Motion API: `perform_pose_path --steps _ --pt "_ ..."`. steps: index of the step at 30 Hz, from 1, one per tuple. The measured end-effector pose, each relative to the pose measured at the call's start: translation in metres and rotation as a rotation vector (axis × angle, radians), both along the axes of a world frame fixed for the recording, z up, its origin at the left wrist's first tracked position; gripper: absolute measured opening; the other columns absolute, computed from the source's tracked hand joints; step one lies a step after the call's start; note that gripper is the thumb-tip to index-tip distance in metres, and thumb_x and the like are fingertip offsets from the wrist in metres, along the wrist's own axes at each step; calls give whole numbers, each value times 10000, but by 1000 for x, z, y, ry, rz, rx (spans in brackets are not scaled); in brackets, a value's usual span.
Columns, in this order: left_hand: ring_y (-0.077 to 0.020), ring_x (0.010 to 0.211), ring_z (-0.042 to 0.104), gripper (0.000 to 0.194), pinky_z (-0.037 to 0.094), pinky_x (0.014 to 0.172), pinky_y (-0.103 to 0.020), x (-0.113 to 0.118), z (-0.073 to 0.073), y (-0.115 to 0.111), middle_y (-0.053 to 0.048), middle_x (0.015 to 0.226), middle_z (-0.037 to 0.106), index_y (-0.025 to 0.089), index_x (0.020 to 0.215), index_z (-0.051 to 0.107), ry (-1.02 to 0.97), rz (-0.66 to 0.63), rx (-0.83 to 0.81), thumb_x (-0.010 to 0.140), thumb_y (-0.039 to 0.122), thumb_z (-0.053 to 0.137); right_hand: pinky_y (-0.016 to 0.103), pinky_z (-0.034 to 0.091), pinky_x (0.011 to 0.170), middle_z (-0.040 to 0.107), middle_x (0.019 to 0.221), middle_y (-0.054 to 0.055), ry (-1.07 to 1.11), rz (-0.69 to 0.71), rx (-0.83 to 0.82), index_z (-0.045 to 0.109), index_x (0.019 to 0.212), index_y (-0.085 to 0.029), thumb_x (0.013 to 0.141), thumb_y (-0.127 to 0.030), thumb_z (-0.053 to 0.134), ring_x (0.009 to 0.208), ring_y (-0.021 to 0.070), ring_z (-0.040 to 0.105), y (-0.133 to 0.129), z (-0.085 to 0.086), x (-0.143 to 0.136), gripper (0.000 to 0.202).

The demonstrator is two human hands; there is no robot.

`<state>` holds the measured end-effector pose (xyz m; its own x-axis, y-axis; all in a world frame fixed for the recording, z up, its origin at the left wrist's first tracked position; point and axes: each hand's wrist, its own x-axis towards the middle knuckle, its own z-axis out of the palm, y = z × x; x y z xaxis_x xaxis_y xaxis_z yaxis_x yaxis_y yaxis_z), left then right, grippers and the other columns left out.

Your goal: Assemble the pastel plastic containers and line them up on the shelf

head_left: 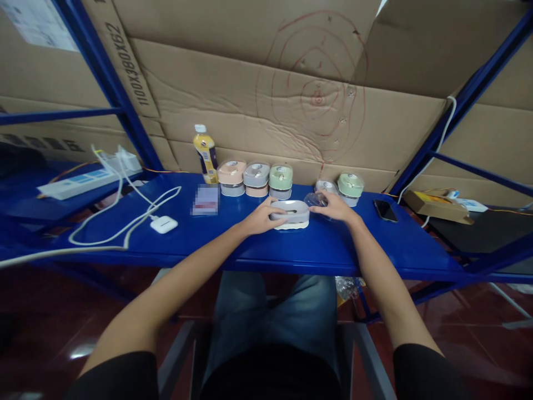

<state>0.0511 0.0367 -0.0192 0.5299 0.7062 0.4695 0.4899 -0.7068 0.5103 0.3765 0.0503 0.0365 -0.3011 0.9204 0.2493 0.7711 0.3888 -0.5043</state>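
Note:
A grey oval dish [296, 210] with a white scalloped edge under it sits near the middle of the blue table. Around its left side are the fingers of my left hand [263, 216], the thumb reaching over the rim. My right hand [332, 206], at the dish's right, grips a clear plastic cover [315, 199]. Behind stand stacked boxes with clear lids: a pink one [232, 171], a grey one [256, 174] and a green one [281, 176]. Another grey box [326, 186] is partly hidden by my right hand, beside a green one [350, 184].
A yellow drink bottle [206, 155] stands at the back left of the blue table [233, 244], near a blurred card [206, 199]. Further left lie a white earphone case [164, 224] and white cables [120, 216]. A phone [385, 210] lies on the right.

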Motion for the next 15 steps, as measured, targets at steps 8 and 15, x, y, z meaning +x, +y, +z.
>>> perform_pose_path --steps 8,15 --pt "-363 1218 667 573 522 1168 -593 -42 2 21 -133 1216 660 211 1096 843 -59 211 4 903 727 687 522 587 1078 773 1348 186 -69 -25 -37 637 1472 -170 761 -594 926 1224 373 752 4 -6 7 877" --pt "-369 1214 681 633 528 1161 -585 -47 3 24 -138 1211 694 214 958 803 -99 218 -29 816 825 727 561 555 1146 717 1466 216 -108 2 -33 617 1522 -153 740 -528 962 1307 389 723 7 -13 2 934"
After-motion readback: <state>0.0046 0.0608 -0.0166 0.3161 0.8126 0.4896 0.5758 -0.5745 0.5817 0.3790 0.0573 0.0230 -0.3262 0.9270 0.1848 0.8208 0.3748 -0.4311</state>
